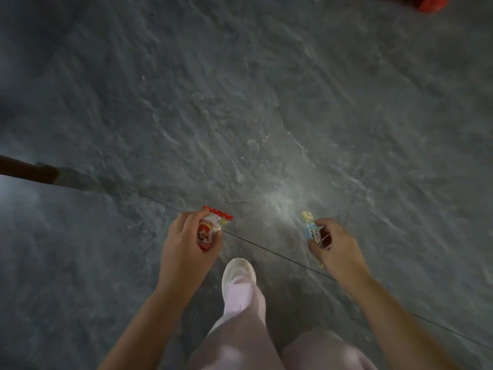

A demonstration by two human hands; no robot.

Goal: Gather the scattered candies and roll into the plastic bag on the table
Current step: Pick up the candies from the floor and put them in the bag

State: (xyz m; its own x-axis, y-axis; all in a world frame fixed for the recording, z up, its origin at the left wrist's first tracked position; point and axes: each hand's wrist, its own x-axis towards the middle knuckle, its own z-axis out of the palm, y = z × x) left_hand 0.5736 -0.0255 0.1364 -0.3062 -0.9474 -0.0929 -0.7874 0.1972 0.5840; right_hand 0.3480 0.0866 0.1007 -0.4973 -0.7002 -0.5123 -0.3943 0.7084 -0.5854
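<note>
- Mid-gather, looks like: both hands loaded, standing over a grey stone-look floor, one white shoe stepping forward between the arms.
- Left hand curled tight round a red-and-white candy packet, crimped red edge poking out past the fingers.
- Right hand closed on a small blue-and-brown candy wrapper, with a pale yellowish bit sticking out on top. Maybe a second sweet, too blurry to call.
- No plastic bag, no table, no roll anywhere in view, so can't say where they sit.
- Probably the carry leg of the job, walking the haul over.
- Next up, guessing: find the table, get the bag mouth open (tricky with both fists full), drop the sweets in without fumbling.
- Something red at the top right edge, cut off, can't tell what.
</note>
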